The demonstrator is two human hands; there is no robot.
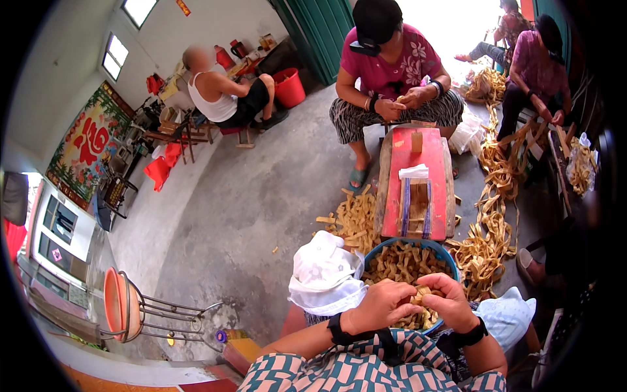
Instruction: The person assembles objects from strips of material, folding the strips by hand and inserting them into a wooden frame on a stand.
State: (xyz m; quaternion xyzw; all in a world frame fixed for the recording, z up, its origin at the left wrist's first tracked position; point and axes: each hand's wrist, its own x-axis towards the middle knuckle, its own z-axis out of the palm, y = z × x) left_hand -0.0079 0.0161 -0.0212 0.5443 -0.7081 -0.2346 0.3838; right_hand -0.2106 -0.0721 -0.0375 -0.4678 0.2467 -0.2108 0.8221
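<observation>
Left hand (379, 304) grip: pinched on tan strip (418, 295) | right hand (450, 302) grip: pinched on same strip | blue basin (377, 256) of strips at 12 o'clock, red board (434, 157) beyond.

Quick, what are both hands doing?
Left hand: closed on a small tan woven strip piece.
Right hand: closed on the same piece.
</observation>
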